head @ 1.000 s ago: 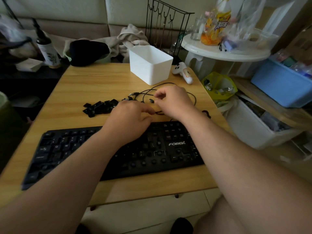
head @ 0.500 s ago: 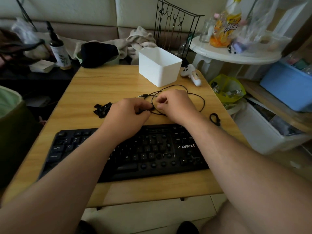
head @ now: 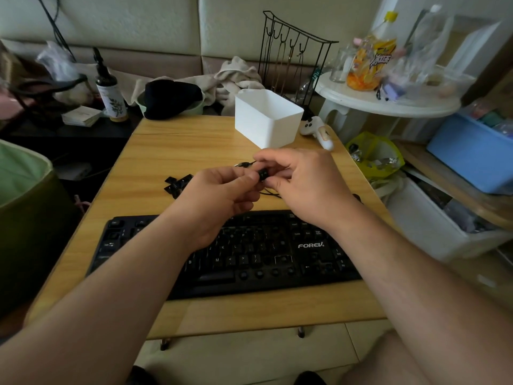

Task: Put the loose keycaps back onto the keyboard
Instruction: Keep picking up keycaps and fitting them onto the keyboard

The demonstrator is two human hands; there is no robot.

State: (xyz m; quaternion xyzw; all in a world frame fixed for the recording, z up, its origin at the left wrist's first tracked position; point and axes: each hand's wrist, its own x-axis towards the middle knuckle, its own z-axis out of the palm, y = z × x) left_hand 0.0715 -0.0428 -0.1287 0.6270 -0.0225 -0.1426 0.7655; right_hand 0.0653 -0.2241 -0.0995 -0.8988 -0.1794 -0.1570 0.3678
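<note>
On a wooden table [head: 155, 151] mid-frame, one keycap [head: 263, 174] pinched between left hand [head: 219, 198] and right hand [head: 308, 182] fingertips, raised just above the keyboard [head: 277, 254], spare keycaps [head: 177, 182] left of centre.

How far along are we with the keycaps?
Most of the keyboard has its keys, though bare sockets show along its near rows. Both hands, left hand and right hand, pinch one keycap above it. A pile of loose keycaps waits on the table.
</note>
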